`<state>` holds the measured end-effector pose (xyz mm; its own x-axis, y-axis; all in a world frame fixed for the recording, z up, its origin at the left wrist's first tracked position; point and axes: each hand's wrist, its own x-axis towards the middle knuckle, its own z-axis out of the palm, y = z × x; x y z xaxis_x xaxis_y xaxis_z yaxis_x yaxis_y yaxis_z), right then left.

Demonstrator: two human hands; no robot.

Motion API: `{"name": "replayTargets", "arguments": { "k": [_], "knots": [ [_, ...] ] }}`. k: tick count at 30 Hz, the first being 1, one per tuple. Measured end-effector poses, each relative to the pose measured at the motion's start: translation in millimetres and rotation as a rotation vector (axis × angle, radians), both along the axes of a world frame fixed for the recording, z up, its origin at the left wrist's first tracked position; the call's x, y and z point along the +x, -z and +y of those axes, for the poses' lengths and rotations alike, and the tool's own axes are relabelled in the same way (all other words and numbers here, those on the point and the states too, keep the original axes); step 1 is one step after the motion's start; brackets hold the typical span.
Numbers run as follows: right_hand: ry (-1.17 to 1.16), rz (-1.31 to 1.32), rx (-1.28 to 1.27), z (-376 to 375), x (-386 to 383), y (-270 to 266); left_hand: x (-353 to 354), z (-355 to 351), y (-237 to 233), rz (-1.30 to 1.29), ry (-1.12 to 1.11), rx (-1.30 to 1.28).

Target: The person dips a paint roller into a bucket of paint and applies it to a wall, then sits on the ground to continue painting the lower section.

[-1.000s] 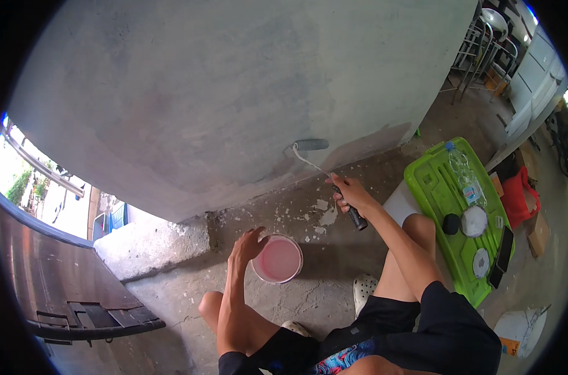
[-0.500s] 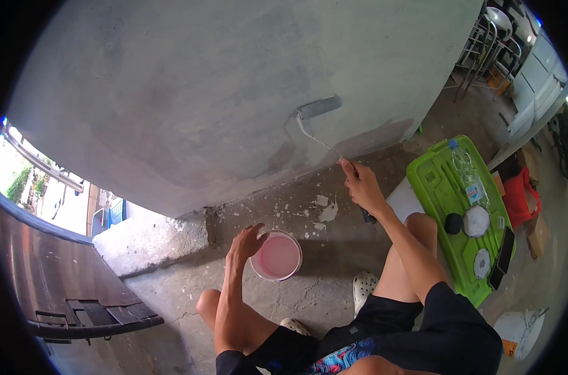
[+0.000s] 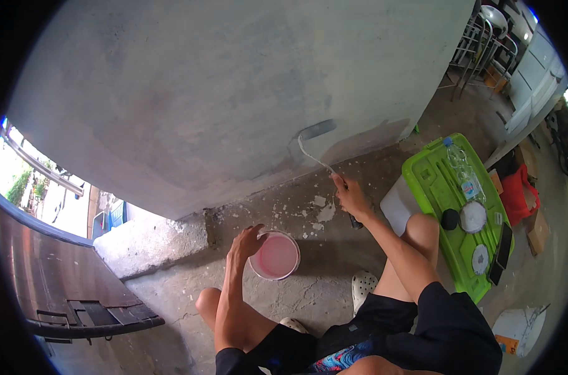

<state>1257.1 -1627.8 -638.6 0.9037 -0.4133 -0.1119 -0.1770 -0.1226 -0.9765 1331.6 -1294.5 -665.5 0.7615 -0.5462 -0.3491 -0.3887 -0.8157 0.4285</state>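
My right hand (image 3: 351, 199) is closed round the handle of a paint roller (image 3: 318, 129). The roller's sleeve presses on the lower part of a grey, patchily painted wall (image 3: 221, 94), and its bent wire frame runs down to my fingers. The dark handle end shows below my fist. At the left rim of a round bucket (image 3: 275, 257) of pinkish liquid, my left hand (image 3: 246, 242) grips the edge, fingers curved over it. The bucket stands upright on the floor between my knees.
A green lid (image 3: 429, 181) on a whitish bin at my right carries a plastic bottle (image 3: 464, 172), a black cap and round white pieces. Paint flecks dot the concrete floor (image 3: 324, 250). A pale ledge (image 3: 152, 240) juts out at left; a white bucket (image 3: 520, 330) stands behind right.
The roller has moved down the wall and slightly left, and my right hand has come lower with it. My left hand stays at the bucket rim.
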Motion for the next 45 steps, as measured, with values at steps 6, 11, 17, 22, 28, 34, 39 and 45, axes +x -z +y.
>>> {"name": "replayTargets", "arguments": {
  "k": [6, 11, 17, 22, 28, 34, 39, 45],
  "knots": [
    [0.025, 0.122, 0.16, 13.5, -2.4, -20.9, -6.1, -0.5, -10.0, -0.038, 0.02, -0.018],
    [0.011, 0.016, 0.084, 11.5, 2.2, -51.6, -11.3, 1.2, -11.1, -0.052, 0.007, -0.02],
    [0.049, -0.149, -0.172, 11.0, 10.0, -56.5, -12.5, 4.6, -2.0, -0.099, 0.045, -0.056],
    [0.045, -0.152, -0.107, 13.7, 8.8, -3.3, -10.7, 7.1, 5.2, -0.009, 0.034, -0.002],
    [0.02, 0.003, -0.007, 11.4, 0.4, 17.2, -12.1, 0.3, 7.4, 0.116, 0.009, 0.042],
    [0.014, 0.24, 0.362, 9.7, 8.4, 32.0, -18.9, 3.1, 7.4, 0.083, 0.03, 0.035],
    [-0.04, 0.298, 0.362, -1.2, 15.0, 40.8, -25.1, 3.6, 3.0, 0.074, 0.048, -0.008],
    [-0.013, 0.383, 0.309, 3.8, 30.9, 58.1, -33.0, -2.6, 3.2, 0.188, 0.005, 0.065]
  ]
}}
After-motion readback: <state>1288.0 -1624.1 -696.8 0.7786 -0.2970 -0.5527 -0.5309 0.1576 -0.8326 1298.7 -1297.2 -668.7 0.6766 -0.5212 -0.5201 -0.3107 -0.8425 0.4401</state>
